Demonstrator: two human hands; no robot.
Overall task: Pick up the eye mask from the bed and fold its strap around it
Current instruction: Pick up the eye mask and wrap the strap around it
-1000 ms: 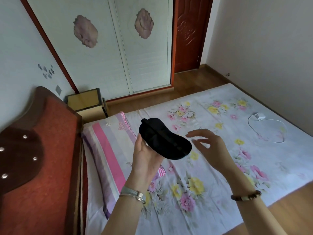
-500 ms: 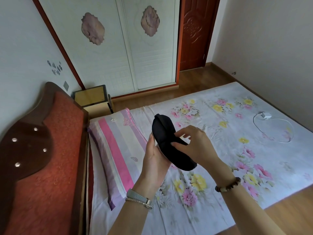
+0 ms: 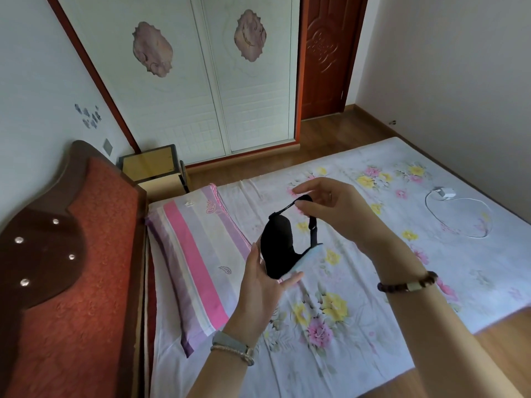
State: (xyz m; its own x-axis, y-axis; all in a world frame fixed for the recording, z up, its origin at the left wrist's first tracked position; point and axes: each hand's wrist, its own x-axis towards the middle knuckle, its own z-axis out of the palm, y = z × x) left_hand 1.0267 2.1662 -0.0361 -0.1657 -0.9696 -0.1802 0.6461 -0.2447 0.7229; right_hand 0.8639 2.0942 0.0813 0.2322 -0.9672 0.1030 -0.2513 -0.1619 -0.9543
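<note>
Since half a second ago my right hand (image 3: pixel 330 208) has lifted off the eye mask (image 3: pixel 280 251) and drawn its strap (image 3: pixel 311 222) out into a taut loop; relative to the floral bed (image 3: pixel 373 282), everything hangs above its pillow-side half, clear of the sheet so I judge the strap can swing round; my left hand (image 3: pixel 264 285) cups the mask upright, fingers closed on its lower end; right fingertips pinch the strap's top.
</note>
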